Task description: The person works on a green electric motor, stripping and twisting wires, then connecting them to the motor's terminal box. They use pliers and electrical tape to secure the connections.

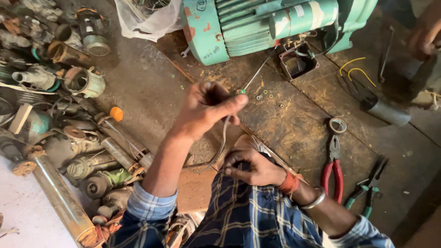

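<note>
Scarred wooden boards (294, 124) make up the work surface, stained dark and scattered with small washers (265, 96) just beyond the raised hand. At the far edge lies a big green electric motor (257, 23) on its side, its open terminal box (298, 62) facing the person.

From that box a thin pale wire (258, 71) runs down to the left hand (206, 110), which is lifted above the boards with thumb and forefinger pinched together on the wire's end. The wire then loops down, pale and slack, to the right hand (250, 166), which sits lower and nearer the body, fingers curled closed around the same wire. The two hands are apart, one above the other, joined only by that strand. A red thread and a metal bangle (316, 200) circle the right wrist.

To the right of the lower hand lie red-handled pliers (334, 170), with a small roll of tape (338, 125) just past their jaws, and farther right a pair of green-handled pliers (370, 190). Beyond these, yellow wires (356, 69) curl beside a grey metal tube (388, 112).

Left of the raised hand, well apart from it, a heap of rusty pump parts and old motor housings (69, 138) crowds the floor, an orange cap (116, 114) among them. Another person's hand (425, 30) shows at the upper right corner.
</note>
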